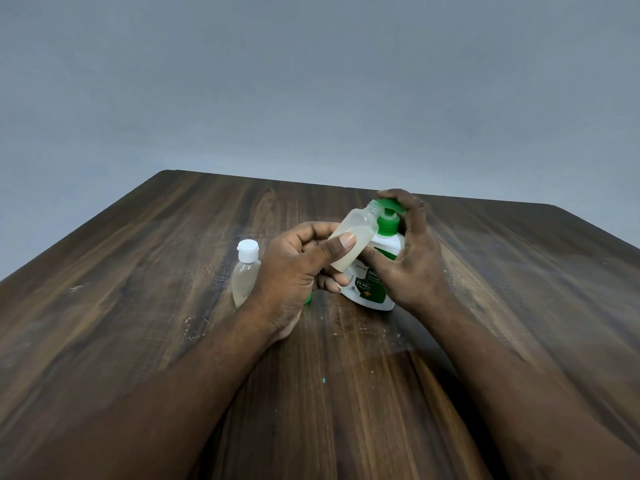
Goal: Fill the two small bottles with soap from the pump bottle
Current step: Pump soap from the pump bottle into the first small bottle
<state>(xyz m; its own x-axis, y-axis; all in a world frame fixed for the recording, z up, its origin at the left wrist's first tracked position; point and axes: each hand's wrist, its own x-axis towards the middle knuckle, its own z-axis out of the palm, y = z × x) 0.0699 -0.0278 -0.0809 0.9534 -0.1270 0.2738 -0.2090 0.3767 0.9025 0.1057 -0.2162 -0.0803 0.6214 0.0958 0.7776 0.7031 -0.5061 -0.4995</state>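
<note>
While the left hand [298, 268] clamps the tilted open bottle [353, 237] at the spout, the right hand [408, 251] wraps the pump bottle [372, 285], fingers on its green pump head [391, 206].

You sit at a dark wooden table [173, 271] with scuffed, scratched grain, set against a plain grey wall [311, 81]. The bare backdrop gives few clues; it looks like a simple indoor room, perhaps a home or a recording setup, but which one is unclear.
</note>
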